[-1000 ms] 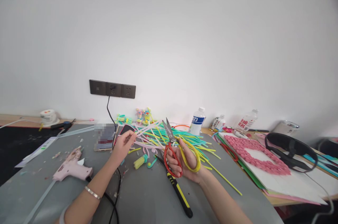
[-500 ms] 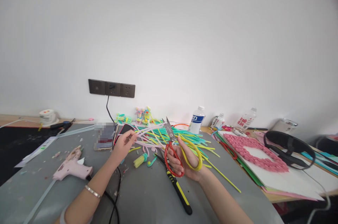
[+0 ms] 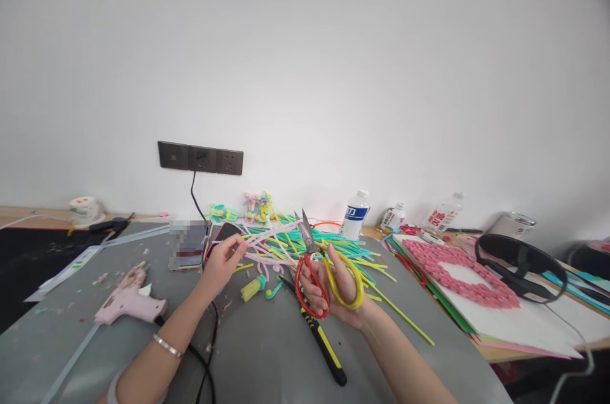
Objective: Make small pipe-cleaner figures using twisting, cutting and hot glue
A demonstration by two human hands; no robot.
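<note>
My left hand (image 3: 225,264) pinches pale lilac pipe cleaners (image 3: 267,234), which reach right to the scissors' blades. In my right hand (image 3: 338,293) are scissors (image 3: 309,240) with one red and one yellow handle. Their tips point up and away from me, slightly apart, at the end of the lilac strands; whether the blades touch them I cannot tell. Behind the hands lies a pile of green, yellow and pink pipe cleaners (image 3: 345,248). A small yellow and teal pipe-cleaner piece (image 3: 252,288) rests between my hands. Beneath the scissors is a black and yellow utility knife (image 3: 324,348).
A pink glue gun (image 3: 131,301) lies left, its black cord (image 3: 210,353) crossing the grey table. Phones (image 3: 189,248) lie behind my left hand. A white bottle (image 3: 355,215) stands by the wall. Right are a pink ring-shaped piece (image 3: 424,264) and a black headband-like device (image 3: 505,267).
The scissors have shifted very slightly, and the yellow handle sits a little differently in my right hand. My left hand stays almost still with the lilac pipe cleaners.
</note>
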